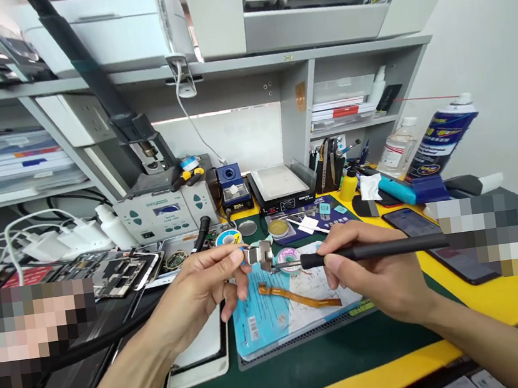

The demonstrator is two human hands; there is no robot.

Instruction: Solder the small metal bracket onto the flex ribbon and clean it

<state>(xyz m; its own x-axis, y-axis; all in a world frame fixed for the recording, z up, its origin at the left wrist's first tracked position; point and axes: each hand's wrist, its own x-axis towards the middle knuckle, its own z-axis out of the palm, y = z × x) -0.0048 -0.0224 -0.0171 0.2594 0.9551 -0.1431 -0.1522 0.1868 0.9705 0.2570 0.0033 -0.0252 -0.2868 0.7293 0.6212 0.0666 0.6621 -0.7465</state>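
My left hand (204,285) pinches a small silver metal part (259,255) between thumb and fingers, held above the bench. My right hand (372,271) grips a black soldering iron (379,250) like a pen, its tip touching the right side of the metal part. Below the hands, an orange flex ribbon (300,296) lies on a light blue sheet (278,314) that rests on the green work mat (308,364). A white phone (201,358) lies flat under my left wrist.
A soldering station (167,211), a small blue unit (232,188) and a hot plate (281,188) line the back. A solder spool (289,256), an opened phone (122,274), a dark phone (439,238), a spray can (441,137) and a tool holder (329,169) crowd the bench.
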